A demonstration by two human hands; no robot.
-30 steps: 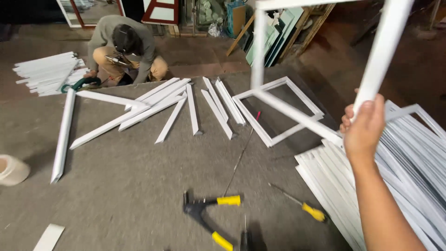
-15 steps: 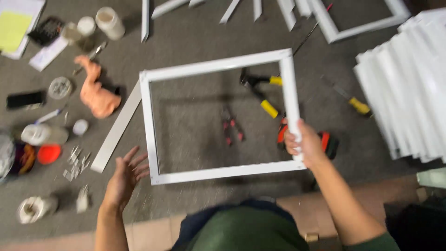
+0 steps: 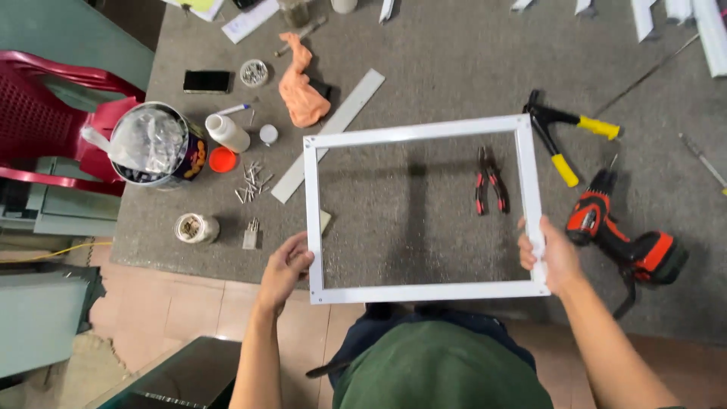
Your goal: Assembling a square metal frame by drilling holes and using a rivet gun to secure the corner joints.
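Currently, both hands are holding a white rectangular frame [image 3: 420, 208] level above a grey floor mat [image 3: 439, 68], in front of the person's body.

- Left hand [image 3: 286, 265]: fingers are curling against the frame's left rail near its lower corner, gripping it from outside.
- Right hand [image 3: 547, 254]: fingers are closing around the right rail near its lower corner.
- Red-handled pliers [image 3: 490, 182]: lying on the mat, showing through the frame's opening.
- Riveter with yellow grips [image 3: 564, 136]: lying just beyond the frame's upper right corner.
- Red and black cordless drill [image 3: 625, 235]: lying on the mat just right of the right hand.
- Loose white strip [image 3: 329, 135]: lying at an angle, its lower part passing under the frame's upper left corner.
- Orange rag [image 3: 301, 91]: crumpled near the strip's upper end.
- Scattered screws [image 3: 250, 182], orange lid [image 3: 222, 159], white bottle [image 3: 227, 132]: sitting left of the frame.
- Tin covered in clear plastic [image 3: 155, 144]: standing beside a red plastic chair [image 3: 53, 113].
- Dark phone [image 3: 206, 81]: lying flat near the mat's far left.
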